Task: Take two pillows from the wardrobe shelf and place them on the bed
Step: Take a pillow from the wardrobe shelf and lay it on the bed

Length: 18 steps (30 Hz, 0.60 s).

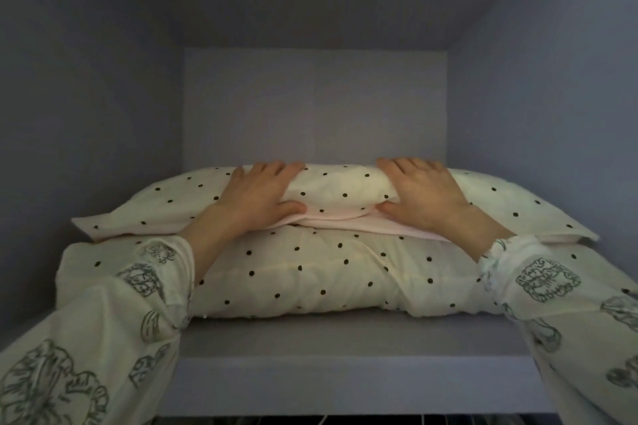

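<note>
Two cream pillows with black dots lie stacked on the wardrobe shelf (pixel 345 342). The top pillow (pixel 341 190) is flatter and has a pale pink underside. The bottom pillow (pixel 328 272) is plumper. My left hand (pixel 259 197) grips the top pillow's front edge left of centre, fingers over the top and thumb under the front. My right hand (pixel 424 193) grips the same pillow right of centre in the same way. Both forearms wear cream sleeves with grey prints. The bed is not in view.
The shelf compartment has pale grey side walls, a back panel (pixel 314 107) and a ceiling close above. The shelf's front edge (pixel 345 386) runs across the bottom. Dark items show just below it.
</note>
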Motion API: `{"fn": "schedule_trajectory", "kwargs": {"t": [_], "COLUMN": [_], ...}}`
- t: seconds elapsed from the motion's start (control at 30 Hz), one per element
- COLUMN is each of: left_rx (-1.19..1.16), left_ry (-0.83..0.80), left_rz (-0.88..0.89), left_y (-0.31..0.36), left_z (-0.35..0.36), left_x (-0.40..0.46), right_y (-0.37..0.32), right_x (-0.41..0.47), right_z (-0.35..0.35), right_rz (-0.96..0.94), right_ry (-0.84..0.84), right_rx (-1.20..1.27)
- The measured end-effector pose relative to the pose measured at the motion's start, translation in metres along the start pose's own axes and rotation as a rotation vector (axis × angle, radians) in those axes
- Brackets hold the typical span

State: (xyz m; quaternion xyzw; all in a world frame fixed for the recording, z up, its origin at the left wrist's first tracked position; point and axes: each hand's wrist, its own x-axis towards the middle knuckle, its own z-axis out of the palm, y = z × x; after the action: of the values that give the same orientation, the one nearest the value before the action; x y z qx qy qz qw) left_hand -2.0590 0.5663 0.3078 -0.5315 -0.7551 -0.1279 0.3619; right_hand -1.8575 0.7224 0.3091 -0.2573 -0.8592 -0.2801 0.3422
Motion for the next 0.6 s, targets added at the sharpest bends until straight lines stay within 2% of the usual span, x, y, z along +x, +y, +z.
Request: {"fn": "schedule_trajectory", "kwargs": {"t": [0.13,0.27,0.33,0.5,0.6], "left_rx": [0.034,0.049,0.056,0.082,0.146], "left_ry": [0.068,0.019,0.032,0.085,0.119], "left_rz": [-0.01,0.013,-0.007,-0.073,-0.093], "left_y": [-0.001,-0.004,-0.002,0.01,0.016], "left_z": [0.007,0.008,0.009,0.019,0.024], "left_x": [0.009,0.01,0.014,0.027,0.028], "right_y": [0.002,0.006,0.006,-0.005,-0.019], "right_x": [0.015,0.024,0.023,0.021,0.029], "right_z": [0.006,0.012,0.015,0.017,0.015], "right_rz": [0.011,0.001,-0.011,0.018,-0.016], "right_ry": [0.144,0.187,0.176,-0.018,0.027], "right_rx": [-0.046,0.005,0.004,0.047,-0.023]}}
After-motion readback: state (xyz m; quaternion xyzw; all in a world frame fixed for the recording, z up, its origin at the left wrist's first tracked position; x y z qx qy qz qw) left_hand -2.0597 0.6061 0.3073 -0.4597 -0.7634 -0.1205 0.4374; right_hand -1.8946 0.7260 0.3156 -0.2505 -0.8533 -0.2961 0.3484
